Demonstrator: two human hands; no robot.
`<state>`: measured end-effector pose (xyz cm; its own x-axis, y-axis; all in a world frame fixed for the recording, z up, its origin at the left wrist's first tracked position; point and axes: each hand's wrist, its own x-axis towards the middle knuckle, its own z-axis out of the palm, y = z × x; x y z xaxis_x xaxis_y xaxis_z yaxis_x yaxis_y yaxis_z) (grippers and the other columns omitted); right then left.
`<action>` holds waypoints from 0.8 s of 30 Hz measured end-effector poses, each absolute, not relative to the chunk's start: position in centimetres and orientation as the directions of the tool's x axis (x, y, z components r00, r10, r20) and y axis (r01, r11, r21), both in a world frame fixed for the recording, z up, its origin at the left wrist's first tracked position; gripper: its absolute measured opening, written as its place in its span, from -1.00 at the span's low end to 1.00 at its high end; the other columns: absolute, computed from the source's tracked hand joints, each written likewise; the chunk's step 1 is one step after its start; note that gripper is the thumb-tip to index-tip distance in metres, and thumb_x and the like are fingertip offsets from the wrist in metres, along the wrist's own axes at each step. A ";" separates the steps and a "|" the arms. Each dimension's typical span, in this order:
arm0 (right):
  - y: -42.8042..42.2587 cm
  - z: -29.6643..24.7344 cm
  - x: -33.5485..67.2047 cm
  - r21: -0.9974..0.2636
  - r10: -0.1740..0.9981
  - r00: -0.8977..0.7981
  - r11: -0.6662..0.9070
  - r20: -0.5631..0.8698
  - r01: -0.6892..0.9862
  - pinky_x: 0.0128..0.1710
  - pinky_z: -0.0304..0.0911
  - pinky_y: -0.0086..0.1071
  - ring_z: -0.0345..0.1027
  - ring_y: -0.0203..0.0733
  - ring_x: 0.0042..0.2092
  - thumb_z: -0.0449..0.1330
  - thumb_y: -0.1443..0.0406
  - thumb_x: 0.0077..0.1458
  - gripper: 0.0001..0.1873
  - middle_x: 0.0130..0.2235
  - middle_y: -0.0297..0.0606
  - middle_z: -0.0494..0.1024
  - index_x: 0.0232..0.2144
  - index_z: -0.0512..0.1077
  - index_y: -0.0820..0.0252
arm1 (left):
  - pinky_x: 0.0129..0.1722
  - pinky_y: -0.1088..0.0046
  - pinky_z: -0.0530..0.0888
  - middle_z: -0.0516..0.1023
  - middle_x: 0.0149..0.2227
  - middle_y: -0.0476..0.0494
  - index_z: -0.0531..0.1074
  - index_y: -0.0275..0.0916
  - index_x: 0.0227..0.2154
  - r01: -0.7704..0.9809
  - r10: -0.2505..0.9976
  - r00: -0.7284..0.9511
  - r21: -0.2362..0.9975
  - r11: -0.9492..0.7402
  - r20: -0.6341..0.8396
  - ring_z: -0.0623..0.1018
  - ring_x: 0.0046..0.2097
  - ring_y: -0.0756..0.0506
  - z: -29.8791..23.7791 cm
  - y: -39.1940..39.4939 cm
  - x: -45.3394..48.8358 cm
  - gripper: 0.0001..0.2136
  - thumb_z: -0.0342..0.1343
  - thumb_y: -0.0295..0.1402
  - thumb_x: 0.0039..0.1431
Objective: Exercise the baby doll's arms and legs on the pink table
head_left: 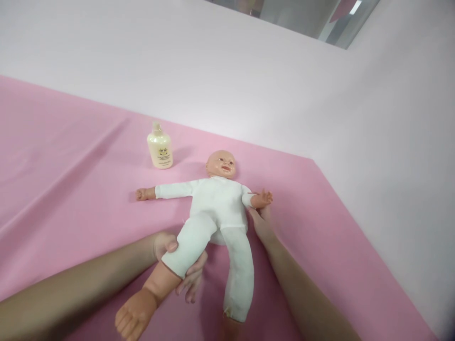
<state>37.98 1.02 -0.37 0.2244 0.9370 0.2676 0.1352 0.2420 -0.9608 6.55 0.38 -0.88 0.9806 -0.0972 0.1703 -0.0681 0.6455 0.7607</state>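
A baby doll (220, 201) with a white cloth body and bare plastic head, hands and feet lies on its back, its head toward the wall. My left hand (166, 243) is closed around the doll's leg on the left side of the view, thumb on top and fingers coming out beneath. That leg is raised, with its foot toward me. By the doll's arm on the right, my right hand (261, 221) grips the forearm from below; the arm hides most of its fingers. The doll's other leg rests straight, its foot cut off by the bottom edge.
A pale yellow lotion bottle (160, 150) stands upright left of the doll's head. The pink cloth (88, 189) covers the table and has creases on the left. A white wall (199, 66) rises behind it, with a window (298, 19) at the top.
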 end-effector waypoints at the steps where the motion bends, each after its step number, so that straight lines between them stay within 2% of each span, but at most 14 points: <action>1: 0.8 -0.2 37.9 -0.952 0.944 0.175 0.249 0.280 0.180 0.47 0.45 0.07 0.51 0.16 0.38 0.45 0.10 0.19 -0.40 0.30 -0.09 0.64 0.26 0.56 -0.02 | 0.13 -0.25 0.72 0.64 -0.51 -0.30 0.59 -0.05 -0.34 -0.055 -0.141 0.971 0.755 0.653 0.193 0.80 -0.12 -0.56 -0.7 0.3 6.4 -0.37 0.43 0.43 -0.12; 3: 0.4 0.3 37.8 -0.929 0.951 0.094 0.263 0.295 0.261 0.51 0.42 0.07 0.52 0.16 0.39 0.41 0.14 0.24 -0.45 0.31 -0.08 0.65 0.26 0.57 0.01 | 0.10 -0.21 0.72 0.61 -0.53 -0.22 0.56 -0.07 -0.31 -0.053 -0.128 0.976 0.756 0.652 0.178 0.79 -0.18 -0.51 -0.3 0.1 6.3 -0.37 0.40 0.43 -0.04; 6: 0.0 1.0 37.6 -0.873 0.932 -0.002 0.340 0.362 0.349 0.54 0.39 0.06 0.53 0.13 0.40 0.35 0.22 0.28 -0.50 0.32 -0.10 0.67 0.25 0.59 -0.02 | 0.05 -0.14 0.73 0.64 -0.49 -0.17 0.53 -0.10 -0.28 -0.027 -0.102 0.989 0.794 0.608 0.111 0.78 -0.20 -0.47 0.3 -0.1 6.3 -0.37 0.45 0.39 -0.01; 12: 0.1 1.0 37.7 -0.821 0.907 -0.040 0.397 0.419 0.410 0.53 0.41 0.11 0.54 0.13 0.40 0.31 0.22 0.35 -0.57 0.34 -0.08 0.65 0.23 0.61 -0.04 | 0.03 -0.09 0.73 0.67 -0.46 -0.22 0.55 -0.12 -0.26 -0.056 -0.081 0.988 0.796 0.602 0.131 0.79 -0.12 -0.48 0.7 -0.3 6.4 -0.38 0.44 0.38 0.10; 18: 0.4 0.2 37.9 -0.869 0.930 -0.008 0.346 0.367 0.353 0.55 0.38 0.06 0.52 0.11 0.43 0.35 0.17 0.33 -0.55 0.35 -0.10 0.65 0.24 0.61 -0.05 | 0.01 -0.10 0.74 0.70 -0.43 -0.21 0.59 -0.14 -0.21 -0.043 -0.141 0.978 0.814 0.579 0.151 0.80 -0.21 -0.44 0.7 0.2 6.2 -0.41 0.46 0.33 0.17; 22: 1.0 -0.3 37.9 -0.944 0.954 0.112 0.248 0.277 0.219 0.53 0.40 0.12 0.53 0.20 0.41 0.42 0.04 0.24 -0.43 0.34 -0.04 0.66 0.25 0.58 0.00 | -0.06 -0.08 0.77 0.74 -0.35 -0.26 0.64 -0.15 -0.16 0.078 -0.306 0.946 0.845 0.529 0.104 0.79 -0.25 -0.42 0.3 0.9 6.4 -0.43 0.57 0.24 0.07; 24: 1.2 -0.2 37.7 -0.962 0.954 0.167 0.227 0.251 0.152 0.50 0.42 0.15 0.54 0.23 0.38 0.46 0.03 0.16 -0.39 0.32 -0.03 0.68 0.23 0.59 0.01 | -0.08 -0.03 0.78 0.76 -0.31 -0.27 0.67 -0.14 -0.16 0.101 -0.330 0.940 0.859 0.502 0.082 0.79 -0.25 -0.39 0.2 1.1 6.6 -0.45 0.62 0.17 0.02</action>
<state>37.74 1.17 -0.19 0.1666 0.9535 0.2510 0.1519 0.2267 -0.9620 6.57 1.07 0.16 0.9402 -0.3304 0.0825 0.1010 0.5019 0.8590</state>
